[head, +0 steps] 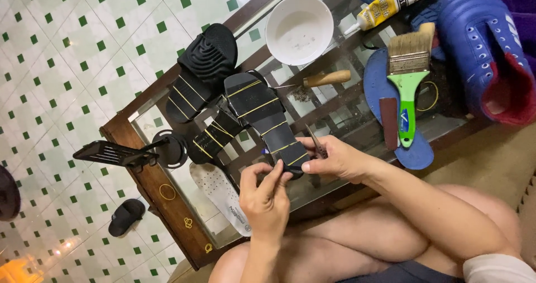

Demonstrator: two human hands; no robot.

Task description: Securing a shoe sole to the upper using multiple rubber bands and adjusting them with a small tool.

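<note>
Left hand, right hand, sole between

Bowl behind the sole; brush lies right of both

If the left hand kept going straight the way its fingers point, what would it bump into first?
The left hand points up and slightly right, and its fingertips already touch the near end of the black sandal sole wrapped in yellow rubber bands. So that sole comes first; the right hand holds the same end just beside it.
</note>
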